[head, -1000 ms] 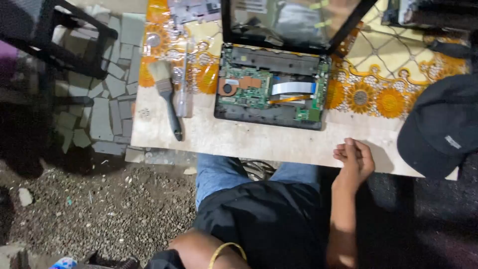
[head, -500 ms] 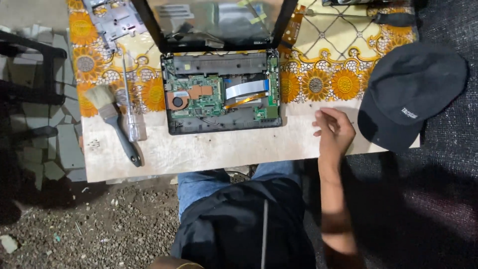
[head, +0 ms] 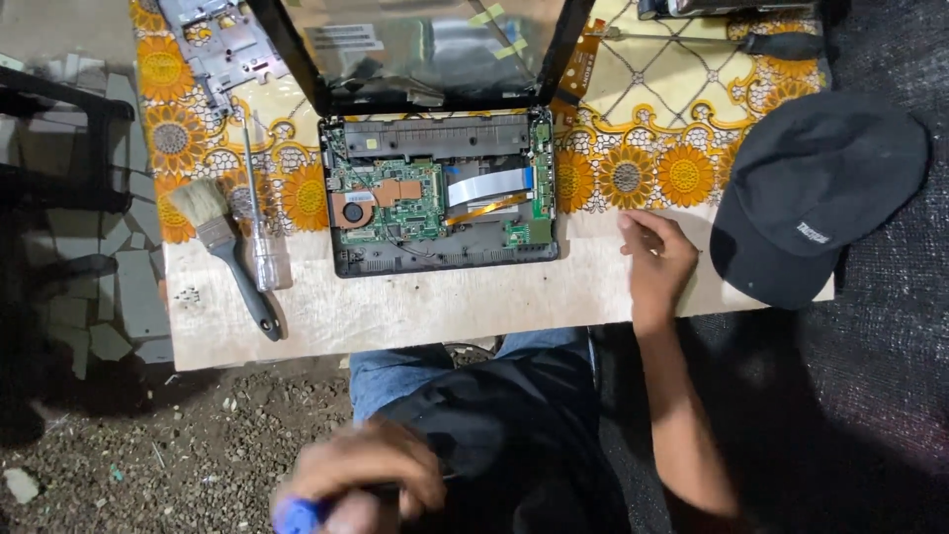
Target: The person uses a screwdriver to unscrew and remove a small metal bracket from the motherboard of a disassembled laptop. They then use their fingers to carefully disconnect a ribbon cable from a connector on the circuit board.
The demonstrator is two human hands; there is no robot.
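Right hand (head: 657, 259) sits palm down on the pale bare tabletop (head: 445, 316), fingers loosely curled and holding nothing, just beside the right edge of the opened small black laptop (head: 440, 193) and near the black cloth cap (head: 811, 188) that overhangs the table's right end. Down at the bottom of the view, over the lap, the left hand (head: 361, 475) is blurred but clenched around a small blue-tipped object (head: 297, 516); what that object is, I cannot tell.

The laptop lies in the middle of the table with its keyboard cover off, showing a green circuit board, a copper-coloured cooling plate with a round fan, a flat white ribbon cable and a thin orange one. Its glossy screen stands tilted up at the back. To its left lie a clear-handled screwdriver (head: 262, 232) and, just beside it, a black-handled paintbrush (head: 229, 259) with pale bristles. A grey metal plate (head: 222, 40) lies at the far left corner.

The back half of the table carries a shiny plastic cloth (head: 652, 138) printed with orange sunflowers on a cream lattice. Below the table edge: gravelly dirt ground (head: 158, 445), and grey broken paving on the left. The person wears blue jeans and a dark top.
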